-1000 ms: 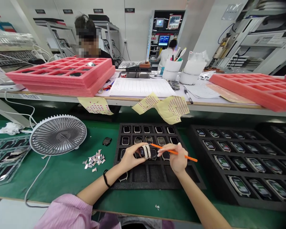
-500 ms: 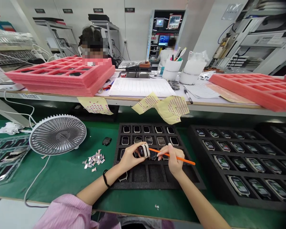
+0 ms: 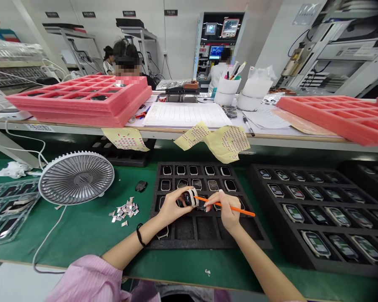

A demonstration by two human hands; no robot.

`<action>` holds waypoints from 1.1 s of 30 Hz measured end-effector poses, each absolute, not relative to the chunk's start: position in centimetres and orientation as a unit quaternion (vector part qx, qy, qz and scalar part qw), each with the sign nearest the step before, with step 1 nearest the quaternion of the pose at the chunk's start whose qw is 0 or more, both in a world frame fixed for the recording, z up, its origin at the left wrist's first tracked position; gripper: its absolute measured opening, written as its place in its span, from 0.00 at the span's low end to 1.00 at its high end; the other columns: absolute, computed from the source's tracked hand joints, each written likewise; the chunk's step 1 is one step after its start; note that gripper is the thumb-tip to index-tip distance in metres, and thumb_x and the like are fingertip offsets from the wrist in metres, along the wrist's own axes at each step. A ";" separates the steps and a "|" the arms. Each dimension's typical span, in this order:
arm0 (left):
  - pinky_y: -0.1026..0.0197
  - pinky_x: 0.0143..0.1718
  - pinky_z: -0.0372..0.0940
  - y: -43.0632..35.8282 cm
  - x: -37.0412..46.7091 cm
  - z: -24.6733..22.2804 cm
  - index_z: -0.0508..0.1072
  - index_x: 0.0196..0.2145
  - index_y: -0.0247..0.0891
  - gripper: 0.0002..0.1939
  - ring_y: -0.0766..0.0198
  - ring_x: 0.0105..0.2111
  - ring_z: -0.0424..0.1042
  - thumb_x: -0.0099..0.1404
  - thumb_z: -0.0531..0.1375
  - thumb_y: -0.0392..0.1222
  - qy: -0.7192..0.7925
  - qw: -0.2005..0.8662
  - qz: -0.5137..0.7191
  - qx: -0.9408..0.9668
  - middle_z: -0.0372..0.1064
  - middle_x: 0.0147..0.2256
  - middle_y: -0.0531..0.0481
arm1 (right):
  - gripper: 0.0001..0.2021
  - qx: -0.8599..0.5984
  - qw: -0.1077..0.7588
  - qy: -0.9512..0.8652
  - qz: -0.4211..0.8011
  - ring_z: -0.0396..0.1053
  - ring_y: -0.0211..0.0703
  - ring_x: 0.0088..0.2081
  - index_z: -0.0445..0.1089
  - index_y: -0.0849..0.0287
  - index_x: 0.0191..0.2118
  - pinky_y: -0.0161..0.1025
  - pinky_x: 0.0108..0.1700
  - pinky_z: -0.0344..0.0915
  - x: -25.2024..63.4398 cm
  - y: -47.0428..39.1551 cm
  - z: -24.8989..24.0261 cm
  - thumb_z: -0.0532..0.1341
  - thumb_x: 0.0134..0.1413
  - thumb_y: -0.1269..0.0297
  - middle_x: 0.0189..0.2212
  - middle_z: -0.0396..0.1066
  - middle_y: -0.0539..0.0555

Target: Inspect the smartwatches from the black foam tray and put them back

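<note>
My left hand point(image 3: 171, 206) grips a smartwatch body point(image 3: 189, 198) with a pale case and a dark screen, held above a black foam tray point(image 3: 184, 243). Between the fingers of my right hand point(image 3: 227, 209) is a thin orange stick point(image 3: 244, 212). Its far end meets the side of the watch case; the tip itself is too small to make out. Watch cases point(image 3: 213, 185) sit in the back rows of the tray below, partly hidden by my hands.
On my left stand a round fan point(image 3: 78, 178), a pile of small metallic pieces point(image 3: 125, 210) and a loose dark watch part point(image 3: 141, 186). Another foam tray of lit watches point(image 3: 316, 243) lies right. Ahead, a shelf edge point(image 3: 164, 133) carries pink foam trays point(image 3: 113, 110). Other people sit beyond.
My right hand and the orange stick have shifted slightly left along the watch case. The watch has turned a little in my left hand. A person beyond the shelf has moved their head.
</note>
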State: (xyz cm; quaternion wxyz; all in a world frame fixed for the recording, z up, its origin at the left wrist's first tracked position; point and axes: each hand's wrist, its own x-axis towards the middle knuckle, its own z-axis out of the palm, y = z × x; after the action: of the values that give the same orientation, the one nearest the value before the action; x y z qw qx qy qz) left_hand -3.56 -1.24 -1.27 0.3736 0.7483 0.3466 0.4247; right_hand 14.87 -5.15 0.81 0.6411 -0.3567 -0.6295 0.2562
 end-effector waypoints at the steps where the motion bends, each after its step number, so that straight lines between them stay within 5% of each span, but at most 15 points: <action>1: 0.63 0.33 0.71 -1.2 -3.6 -1.3 0.71 0.50 0.36 0.26 0.61 0.36 0.74 0.51 0.63 0.33 0.345 0.372 0.421 0.751 0.73 0.47 0.43 | 0.24 -0.357 0.638 -0.633 0.255 0.69 0.36 0.20 0.75 0.60 0.24 0.36 0.27 0.66 14.8 -5.1 0.8 0.48 0.66 0.68 0.17 0.71 0.51; 15: 0.63 0.31 0.70 -0.9 -3.6 -2.0 0.70 0.50 0.38 0.27 0.64 0.30 0.74 0.50 0.63 0.31 0.370 0.339 0.388 0.773 0.74 0.46 0.46 | 0.24 -0.377 0.634 -0.624 0.257 0.67 0.35 0.18 0.73 0.61 0.21 0.34 0.23 0.64 14.4 -5.1 0.4 0.49 0.65 0.64 0.15 0.68 0.51; 21: 0.54 0.50 0.66 -2.6 -4.7 1.0 0.70 0.47 0.40 0.25 0.55 0.49 0.69 0.50 0.62 0.29 0.343 0.248 0.309 0.852 0.71 0.48 0.46 | 0.27 -0.402 0.705 -0.512 0.281 0.66 0.36 0.16 0.72 0.60 0.18 0.35 0.22 0.64 15.7 -4.0 0.1 0.49 0.65 0.58 0.13 0.68 0.51; 27: 0.53 0.45 0.68 -6.2 -6.1 1.1 0.72 0.41 0.38 0.20 0.54 0.43 0.70 0.48 0.67 0.34 0.385 0.209 0.176 0.882 0.71 0.44 0.45 | 0.26 -0.424 0.706 -0.462 0.330 0.64 0.36 0.14 0.71 0.62 0.18 0.34 0.19 0.61 15.9 -3.4 0.0 0.52 0.62 0.53 0.15 0.69 0.52; 33: 0.51 0.45 0.66 -6.3 -4.7 1.6 0.71 0.42 0.38 0.22 0.52 0.43 0.70 0.51 0.69 0.45 0.416 0.196 0.179 0.870 0.71 0.44 0.44 | 0.25 -0.415 0.699 -0.464 0.353 0.65 0.35 0.15 0.72 0.62 0.19 0.33 0.19 0.61 15.5 -3.6 0.1 0.53 0.61 0.53 0.15 0.69 0.51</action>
State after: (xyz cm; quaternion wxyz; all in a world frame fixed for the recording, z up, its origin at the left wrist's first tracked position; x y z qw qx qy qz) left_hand -4.69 -6.34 1.61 0.1961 0.8695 0.4165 0.1788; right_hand 15.46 -3.60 0.07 0.6987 -0.4148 -0.4640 0.3529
